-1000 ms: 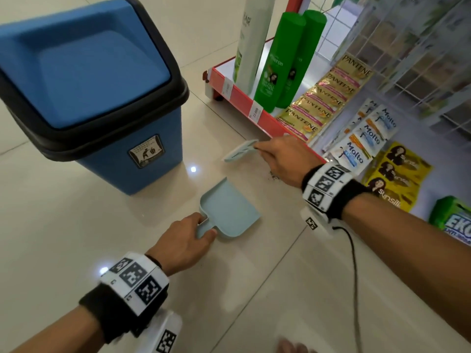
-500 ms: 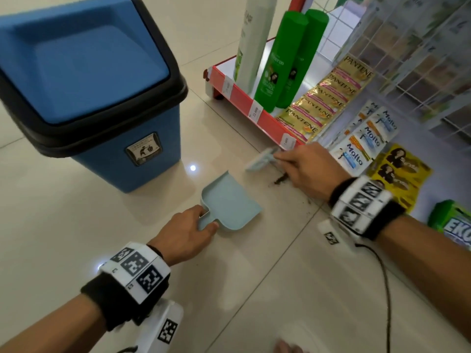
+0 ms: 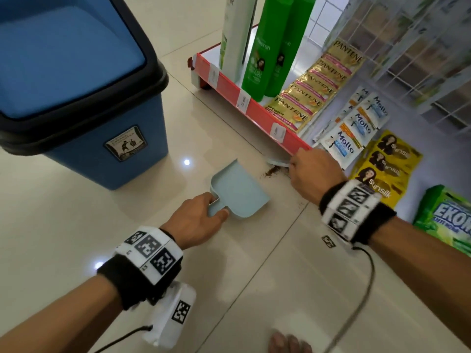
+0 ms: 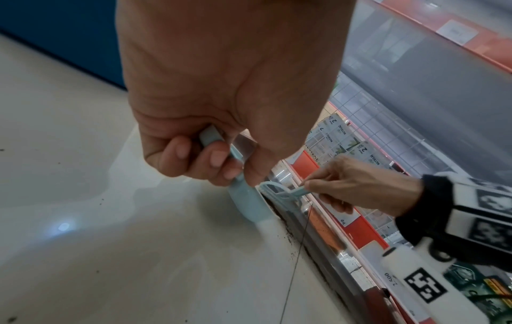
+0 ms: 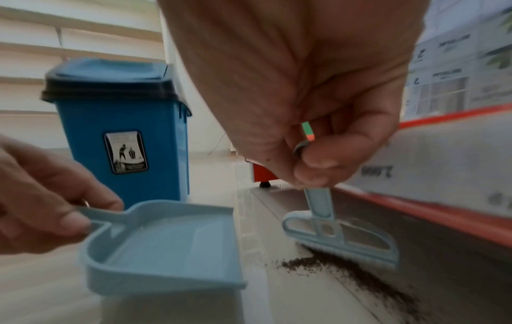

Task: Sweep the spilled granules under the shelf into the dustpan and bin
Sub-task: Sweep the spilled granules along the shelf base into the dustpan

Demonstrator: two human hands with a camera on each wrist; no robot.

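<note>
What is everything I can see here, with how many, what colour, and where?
bin: one, blue with black rim, on the floor at left.
dustpan: one, pale blue, on the floor before the bin.
brush: one, pale blue, at the shelf's foot.
granules: dark brown trail, on the floor by the brush.
shelf: one, red-edged, low at right.
bottles: two green, one white, upright on the shelf.
sachets: gold, white and yellow strips, right of the bottles.
left hand: grip on the dustpan's handle.
right hand: pinches the brush handle.
</note>
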